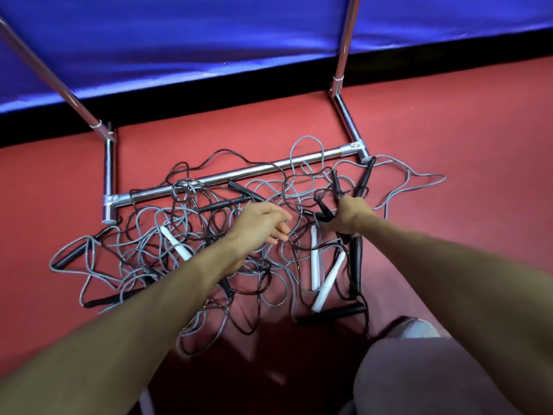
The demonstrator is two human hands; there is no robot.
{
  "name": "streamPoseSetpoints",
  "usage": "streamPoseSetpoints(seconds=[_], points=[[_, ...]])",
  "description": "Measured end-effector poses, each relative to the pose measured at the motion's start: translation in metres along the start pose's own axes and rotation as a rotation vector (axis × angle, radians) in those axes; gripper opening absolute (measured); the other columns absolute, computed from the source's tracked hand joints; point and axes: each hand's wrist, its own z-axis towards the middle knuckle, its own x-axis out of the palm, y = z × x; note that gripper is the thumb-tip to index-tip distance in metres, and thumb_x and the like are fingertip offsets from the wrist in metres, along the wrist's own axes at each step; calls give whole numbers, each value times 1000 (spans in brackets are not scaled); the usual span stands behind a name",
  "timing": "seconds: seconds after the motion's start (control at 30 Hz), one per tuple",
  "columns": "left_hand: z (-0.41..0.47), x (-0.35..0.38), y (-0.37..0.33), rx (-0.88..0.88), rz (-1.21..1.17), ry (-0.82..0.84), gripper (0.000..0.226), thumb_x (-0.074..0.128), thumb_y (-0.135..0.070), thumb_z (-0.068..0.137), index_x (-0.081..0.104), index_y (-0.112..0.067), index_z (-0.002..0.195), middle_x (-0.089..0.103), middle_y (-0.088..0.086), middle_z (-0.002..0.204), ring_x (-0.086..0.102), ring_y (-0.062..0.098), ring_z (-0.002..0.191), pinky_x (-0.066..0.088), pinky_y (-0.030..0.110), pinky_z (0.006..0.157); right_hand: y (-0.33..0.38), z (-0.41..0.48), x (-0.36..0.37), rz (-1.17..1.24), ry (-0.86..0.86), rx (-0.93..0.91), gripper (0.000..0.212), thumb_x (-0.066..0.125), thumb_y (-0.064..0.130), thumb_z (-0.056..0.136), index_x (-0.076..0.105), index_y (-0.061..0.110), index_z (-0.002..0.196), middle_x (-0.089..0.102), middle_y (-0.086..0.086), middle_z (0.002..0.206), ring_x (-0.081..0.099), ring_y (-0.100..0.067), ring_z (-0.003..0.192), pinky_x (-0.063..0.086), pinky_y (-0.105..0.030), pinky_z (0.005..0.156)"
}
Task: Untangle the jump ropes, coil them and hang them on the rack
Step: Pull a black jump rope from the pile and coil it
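Gripping black handles (pixel 364 178), right hand (pixel 350 215); left hand (pixel 260 220) curled over tangled ropes (pixel 143 244), its grip indiscernible

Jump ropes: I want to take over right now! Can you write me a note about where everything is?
Left hand: pinches a black cord in the tangle.
Right hand: grips black handles.
Ropes: one tangle on the floor, lying across the bottom bar of the rack.
Done: nothing coiled or hung yet.
To do: untangle, coil and hang each one.
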Motion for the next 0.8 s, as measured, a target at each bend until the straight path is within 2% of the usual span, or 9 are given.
streamPoseSetpoints(seconds=[0.1,0.17,0.23,0.37,0.43,0.53,0.67,0.73,0.8], points=[[-30,-8,-16,47,37,18,18,51,-10,97,69,-10,91,67,5,79,66,15,68,51,26,71,8,-32,-34,47,59,17,27,66,21,84,56,4,66,55,-7,60,49,-16,45,41,-23,45],[-54,-13,-30,78,68,30,21,50,-9,96,70,-12,89,67,4,79,65,16,70,49,25,72,16,-56,-53,233,189,4,46,53,4,89,54,8,44,50,-2,39,42,-10,30,34,-15,34],[-82,-20,-45,107,113,28,24,47,-7,96,69,-13,89,68,3,79,65,15,72,47,23,69,25,-84,-68,417,300,-47,59,47,-4,90,55,9,33,49,-2,39,41,-7,29,35,-13,34],[-135,-40,-71,178,146,-68,24,45,-7,97,69,-7,96,67,5,84,61,13,69,45,18,60,61,-147,-96,616,366,-247,21,59,-1,86,60,5,66,61,-3,52,55,-6,42,49,-14,45],[-156,-56,-79,212,148,-165,22,47,-11,97,68,-11,90,66,6,85,59,15,69,45,22,60,86,-179,-107,655,394,-395,11,60,-5,84,63,1,76,67,-8,64,61,-9,50,52,-16,50],[-184,-83,-85,261,116,-316,26,52,-26,98,68,-16,81,68,8,87,60,18,71,44,30,70,120,-223,-119,642,385,-594,8,59,-9,83,63,-3,82,63,-15,73,60,-12,51,52,-17,52],[-217,-109,-86,347,33,-433,31,54,-32,98,71,-8,91,70,8,86,60,15,69,43,27,65,147,-262,-110,534,312,-814,13,59,-12,81,62,-9,94,64,-19,76,60,-12,53,50,-20,54],[-225,-117,-89,407,108,-485,34,59,-30,95,68,0,85,64,12,77,54,19,67,40,31,68,155,-272,-101,509,299,-889,11,62,-12,81,60,-3,87,66,-17,74,61,-14,55,51,-23,58],[-229,-125,-93,442,180,-498,31,57,-26,97,64,2,86,62,9,74,54,22,67,44,37,69,163,-275,-101,382,171,-933,12,63,-8,80,62,4,78,69,-13,70,63,-17,59,53,-26,61]])
